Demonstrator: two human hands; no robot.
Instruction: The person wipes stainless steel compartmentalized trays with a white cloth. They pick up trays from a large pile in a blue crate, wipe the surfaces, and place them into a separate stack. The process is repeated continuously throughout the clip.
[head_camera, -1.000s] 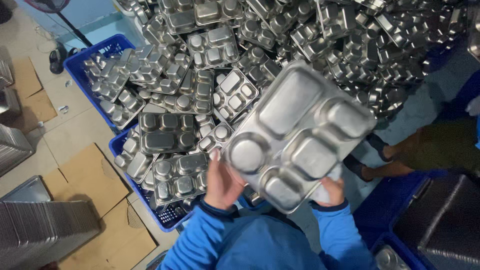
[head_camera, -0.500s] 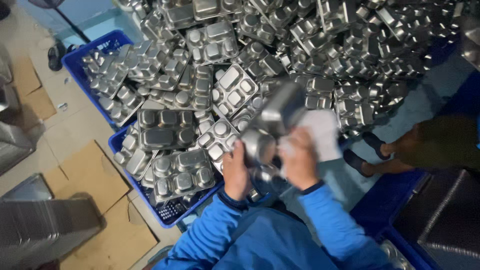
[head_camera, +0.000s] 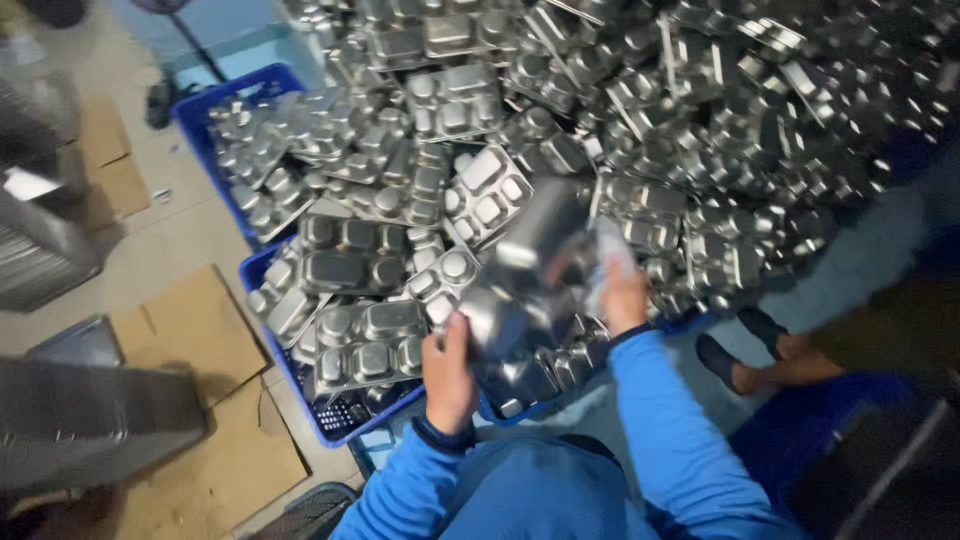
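1. Gripping the near edge of a steel compartment tray (head_camera: 530, 275), the left hand (head_camera: 452, 372) has its fingers closed around the tray's lower left corner.
2. The right hand (head_camera: 625, 300) holds the same tray on its right side, fingers clamped on it together with a pale cloth (head_camera: 610, 250); the cloth is blurred.
3. The tray sits tilted between both hands, raised above the heap, its surface smeared by motion.
4. Both arms wear blue sleeves (head_camera: 660, 430) reaching up from the bottom edge.
5. Just under the hands, blue crates (head_camera: 300, 385) hold more compartment trays lying flat and overlapping.
6. Beyond them a big pile of trays (head_camera: 700, 110) fills the top and right.
7. Flattened cardboard (head_camera: 190, 330) lies on the floor to the left, beside stacked grey metal (head_camera: 90, 410).
8. At the right, another person's foot in a dark sandal (head_camera: 735, 360) rests near the crate.
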